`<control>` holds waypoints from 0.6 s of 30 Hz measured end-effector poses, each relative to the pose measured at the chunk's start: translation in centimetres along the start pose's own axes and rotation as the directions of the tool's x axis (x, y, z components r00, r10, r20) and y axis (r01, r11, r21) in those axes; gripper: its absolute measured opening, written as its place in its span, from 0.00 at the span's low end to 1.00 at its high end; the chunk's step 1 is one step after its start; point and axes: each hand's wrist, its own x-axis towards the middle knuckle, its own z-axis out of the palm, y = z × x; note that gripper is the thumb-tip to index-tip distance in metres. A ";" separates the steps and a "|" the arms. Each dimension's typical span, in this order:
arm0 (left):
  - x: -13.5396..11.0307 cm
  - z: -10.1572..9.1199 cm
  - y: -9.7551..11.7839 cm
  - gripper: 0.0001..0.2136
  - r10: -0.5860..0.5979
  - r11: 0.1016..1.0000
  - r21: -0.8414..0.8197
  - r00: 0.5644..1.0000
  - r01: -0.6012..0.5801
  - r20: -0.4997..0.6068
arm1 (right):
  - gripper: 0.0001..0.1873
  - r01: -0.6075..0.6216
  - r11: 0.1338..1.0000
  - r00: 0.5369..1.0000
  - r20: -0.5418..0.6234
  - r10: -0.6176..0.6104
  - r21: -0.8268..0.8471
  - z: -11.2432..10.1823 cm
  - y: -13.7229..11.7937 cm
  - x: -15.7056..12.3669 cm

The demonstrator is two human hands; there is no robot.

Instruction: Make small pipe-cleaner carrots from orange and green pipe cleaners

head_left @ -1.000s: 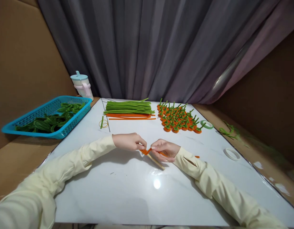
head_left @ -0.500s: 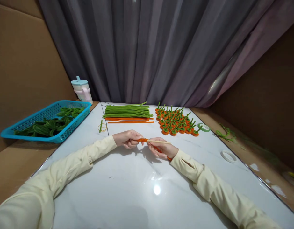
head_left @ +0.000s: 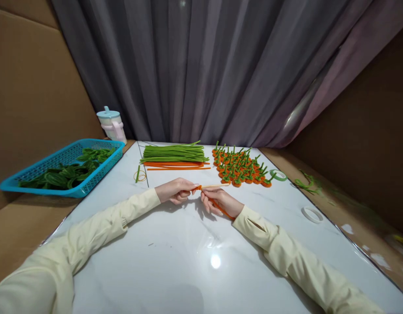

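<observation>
Head view: left hand (head_left: 177, 190), right hand (head_left: 221, 201) clasp stick (head_left: 216, 186) with orange wire (head_left: 222, 209); green stems (head_left: 174, 153) beyond.

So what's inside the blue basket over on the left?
Dark green chenille loops are heaped inside the blue basket. Its near wall hides the lowest ones, and the heap covers most of the floor.

White table (head_left: 175, 270), far edge: bundle of green pipe cleaners (head_left: 173, 153), a few orange ones (head_left: 175, 165) just in front, cluster of small orange pieces with green stalks (head_left: 242, 168) to the right, green tape ring (head_left: 279, 175) beside it. White ring (head_left: 311, 214) near the right edge. Blue basket (head_left: 93, 181) of green leaf shapes (head_left: 62, 174) off the left side, lidded jug (head_left: 111, 124) behind it. Grey curtain (head_left: 201, 65) at the back, cardboard walls (head_left: 31, 87) at the sides.
</observation>
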 end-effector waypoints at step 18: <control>-0.3 1.5 -1.0 0.14 0.481 -0.047 0.998 0.877 0.041 -0.014 | 0.14 -0.025 0.999 0.995 0.093 0.027 -0.023 0.4 -0.1 0.0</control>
